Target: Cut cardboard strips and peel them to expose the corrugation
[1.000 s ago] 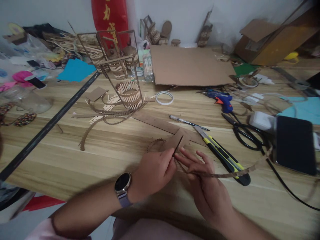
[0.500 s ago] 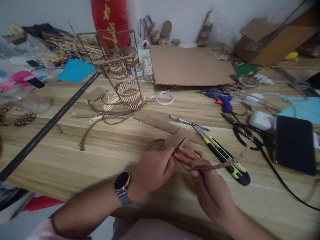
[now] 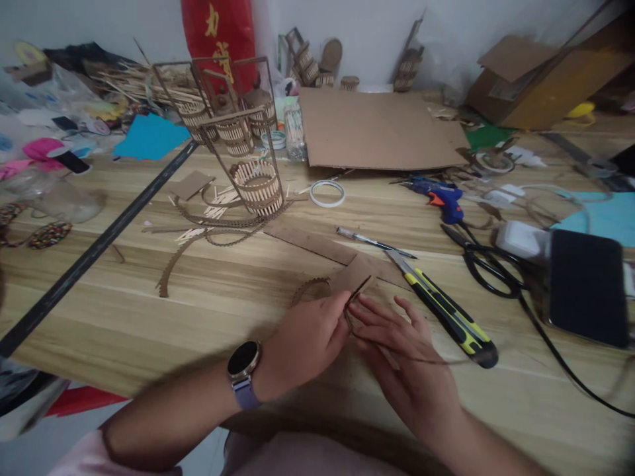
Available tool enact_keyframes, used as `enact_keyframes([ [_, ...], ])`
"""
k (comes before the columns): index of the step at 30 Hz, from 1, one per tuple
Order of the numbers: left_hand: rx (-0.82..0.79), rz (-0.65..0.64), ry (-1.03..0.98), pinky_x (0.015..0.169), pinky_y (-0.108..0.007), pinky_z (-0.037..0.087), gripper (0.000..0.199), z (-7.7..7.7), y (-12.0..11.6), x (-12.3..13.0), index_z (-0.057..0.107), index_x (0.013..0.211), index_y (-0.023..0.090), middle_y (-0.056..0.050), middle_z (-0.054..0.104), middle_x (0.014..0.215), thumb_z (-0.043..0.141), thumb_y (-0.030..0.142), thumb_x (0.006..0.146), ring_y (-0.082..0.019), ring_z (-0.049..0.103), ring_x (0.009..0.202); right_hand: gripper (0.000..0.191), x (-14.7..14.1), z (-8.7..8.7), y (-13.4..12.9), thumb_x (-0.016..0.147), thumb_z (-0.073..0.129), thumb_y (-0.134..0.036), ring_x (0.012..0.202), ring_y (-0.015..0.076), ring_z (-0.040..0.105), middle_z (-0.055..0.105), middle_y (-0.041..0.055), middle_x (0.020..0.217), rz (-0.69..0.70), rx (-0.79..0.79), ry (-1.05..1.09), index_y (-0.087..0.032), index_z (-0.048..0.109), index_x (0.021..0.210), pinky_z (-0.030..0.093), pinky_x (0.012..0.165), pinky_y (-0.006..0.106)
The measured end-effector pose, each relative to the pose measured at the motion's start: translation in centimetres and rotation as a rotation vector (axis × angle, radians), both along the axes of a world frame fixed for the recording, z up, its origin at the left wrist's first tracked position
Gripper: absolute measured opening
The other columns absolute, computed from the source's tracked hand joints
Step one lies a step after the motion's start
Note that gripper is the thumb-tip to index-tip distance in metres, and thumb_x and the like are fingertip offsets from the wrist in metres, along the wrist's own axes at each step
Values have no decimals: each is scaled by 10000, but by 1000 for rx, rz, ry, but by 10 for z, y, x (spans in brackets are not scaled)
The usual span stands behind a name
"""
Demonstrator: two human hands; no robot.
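Head view: left hand [image 3: 303,344] clamps cardboard strip [image 3: 360,288]; right hand [image 3: 409,354] touches it, grip unclear; clear container [image 3: 297,153] holds pale sticks [image 3: 294,122].

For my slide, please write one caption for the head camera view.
Left hand pinches a thin cardboard strip, right hand touching it, near a yellow-black cutter; small basket behind.

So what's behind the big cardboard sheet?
Past the far edge of the sheet: small slatted buckets and a round disc, near the wall. Anything under the sheet or low behind that edge is covered; can't tell.
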State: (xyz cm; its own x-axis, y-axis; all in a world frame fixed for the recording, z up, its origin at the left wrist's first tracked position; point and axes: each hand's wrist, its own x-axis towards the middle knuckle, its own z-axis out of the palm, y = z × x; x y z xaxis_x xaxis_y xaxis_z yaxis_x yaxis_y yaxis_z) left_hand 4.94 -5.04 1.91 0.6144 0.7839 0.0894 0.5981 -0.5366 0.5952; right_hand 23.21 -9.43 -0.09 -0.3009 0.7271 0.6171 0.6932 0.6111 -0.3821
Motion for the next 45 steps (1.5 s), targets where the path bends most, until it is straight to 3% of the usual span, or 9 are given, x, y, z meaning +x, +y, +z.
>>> enact_keyframes([
  [8, 27, 20, 103, 660, -346, 520, 245, 2, 1, 0, 612, 1089, 165, -86, 761, 917, 377, 189, 1021, -253, 738, 818, 150, 0, 2, -1, 985, 520, -125, 1177, 193, 720, 815, 52, 1127, 28, -22, 37, -263, 576, 1006, 405, 1095, 400],
  [19, -34, 6, 144, 650, -355, 501, 255, 1, 3, 2, 584, 1132, 159, -95, 759, 950, 352, 178, 1030, -257, 739, 827, 132, 0, 8, -1, 1044, 426, -198, 1183, 207, 718, 814, 44, 1115, -4, -64, 11, -289, 519, 1018, 532, 1011, 415],
  [27, -73, 29, 175, 707, -381, 523, 252, 6, 4, 2, 572, 1128, 157, -113, 752, 999, 344, 192, 1027, -278, 738, 898, 137, -4, 6, -2, 1044, 424, -211, 1200, 202, 709, 789, 63, 1208, -50, -44, 30, -281, 506, 960, 529, 1028, 402],
  [31, -82, 34, 227, 690, -375, 510, 252, 8, 5, 3, 579, 1084, 161, -112, 756, 971, 336, 203, 1033, -277, 743, 876, 149, -5, 1, -4, 1009, 446, -158, 1232, 199, 690, 777, 66, 1242, -60, -85, 59, -273, 529, 1055, 520, 1067, 400],
  [41, -36, 41, 217, 627, -351, 477, 313, 2, 6, 1, 601, 1087, 172, -85, 754, 866, 299, 247, 1049, -260, 737, 783, 183, -6, -4, -9, 1026, 429, -186, 1252, 221, 679, 764, 76, 1270, -37, -121, 82, -286, 532, 1140, 511, 1107, 456],
  [45, -4, 33, 186, 653, -361, 520, 319, 0, 6, 1, 596, 1158, 160, -103, 765, 940, 307, 218, 1038, -264, 736, 815, 158, -6, -2, -8, 1025, 437, -195, 1226, 229, 696, 758, 84, 1281, -7, -134, 69, -284, 539, 1107, 506, 1113, 468],
])
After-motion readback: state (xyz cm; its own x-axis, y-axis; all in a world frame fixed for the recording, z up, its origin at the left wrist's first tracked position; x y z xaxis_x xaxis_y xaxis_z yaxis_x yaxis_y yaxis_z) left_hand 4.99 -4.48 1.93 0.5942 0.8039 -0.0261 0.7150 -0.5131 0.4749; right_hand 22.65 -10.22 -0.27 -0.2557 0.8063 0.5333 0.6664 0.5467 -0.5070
